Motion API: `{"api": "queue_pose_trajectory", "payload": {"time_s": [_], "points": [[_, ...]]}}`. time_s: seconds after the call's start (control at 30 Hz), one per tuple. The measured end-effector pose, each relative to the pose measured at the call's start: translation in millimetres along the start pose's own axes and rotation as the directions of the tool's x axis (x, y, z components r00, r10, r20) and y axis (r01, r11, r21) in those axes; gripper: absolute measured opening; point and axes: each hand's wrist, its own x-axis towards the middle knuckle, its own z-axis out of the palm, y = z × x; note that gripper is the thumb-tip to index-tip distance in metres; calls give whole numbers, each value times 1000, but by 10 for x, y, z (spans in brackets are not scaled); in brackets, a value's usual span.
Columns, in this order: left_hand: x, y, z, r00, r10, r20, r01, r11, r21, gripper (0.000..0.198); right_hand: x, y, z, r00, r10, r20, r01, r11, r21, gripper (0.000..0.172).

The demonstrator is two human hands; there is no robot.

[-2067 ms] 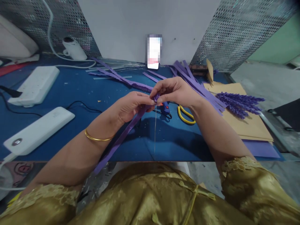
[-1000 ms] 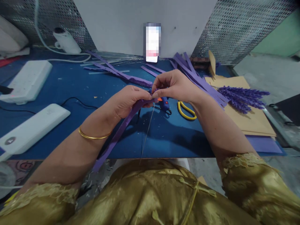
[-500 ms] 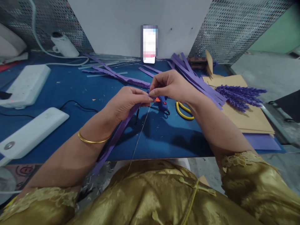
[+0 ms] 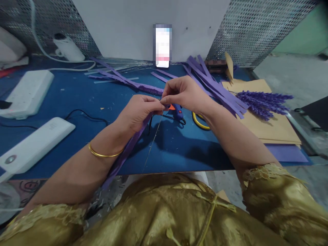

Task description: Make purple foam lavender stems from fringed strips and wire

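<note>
My left hand (image 4: 142,111) is closed, thumb and fingers pinching a long purple paper strip (image 4: 126,153) that trails down past the table's front edge. A thin wire (image 4: 154,138) slants downward from the meeting fingertips. My right hand (image 4: 183,92) touches the left fingertips, thumb and index finger pinched at the wire's upper end, which they largely hide. Just behind and below the hands lies a blue glue gun (image 4: 178,113) with an orange part. Yellow scissor-like handles (image 4: 200,122) rest beside my right wrist.
Purple strips (image 4: 212,85) lie at back right, near purple flower sprigs (image 4: 263,104) on brown paper (image 4: 278,131). A crinkled purple strip (image 4: 138,87) and clear sticks lie behind. A phone (image 4: 162,46) leans at the back; a power strip (image 4: 32,92) and white device (image 4: 41,143) are left.
Both hands stay pinched together, with the right fingertips shifted slightly left. The purple bit seen at the fingertips before is now mostly covered. The view has moved a little.
</note>
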Motion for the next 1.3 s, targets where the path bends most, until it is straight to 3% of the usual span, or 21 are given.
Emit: {"api": "queue_pose_trajectory", "payload": {"time_s": [0.23, 0.33, 0.4, 0.5, 0.63, 0.9, 1.17, 1.3], "points": [[5, 116, -65, 985, 106, -136, -143, 943, -300, 6, 6, -37, -53, 957, -56, -286, 25, 994, -109, 21], [10, 126, -64, 976, 125, -176, -187, 895, -404, 11, -23, -51, 83, 998, 27, -49, -24, 998, 56, 28], [13, 117, -59, 979, 112, -172, -179, 875, -450, 16, -50, -56, 206, 998, 48, 29, -52, 984, 171, 24], [14, 106, -67, 986, 94, -135, -149, 856, -494, 23, -84, -71, 322, 996, 86, -7, -81, 964, 253, 20], [25, 115, -107, 993, 50, -106, -100, 837, -537, 27, -99, -102, 295, 993, 97, -69, -77, 964, 256, 19], [24, 146, -98, 988, 59, -143, -126, 844, -522, 28, -92, -161, 268, 991, 134, 19, -134, 962, 238, 19], [21, 118, -59, 971, 97, -220, -187, 879, -439, 28, -102, -136, 308, 993, 112, -21, -104, 964, 244, 19], [22, 117, -73, 976, 97, -194, -175, 880, -442, 27, -98, -115, 291, 994, 107, -10, -102, 966, 238, 19]]}}
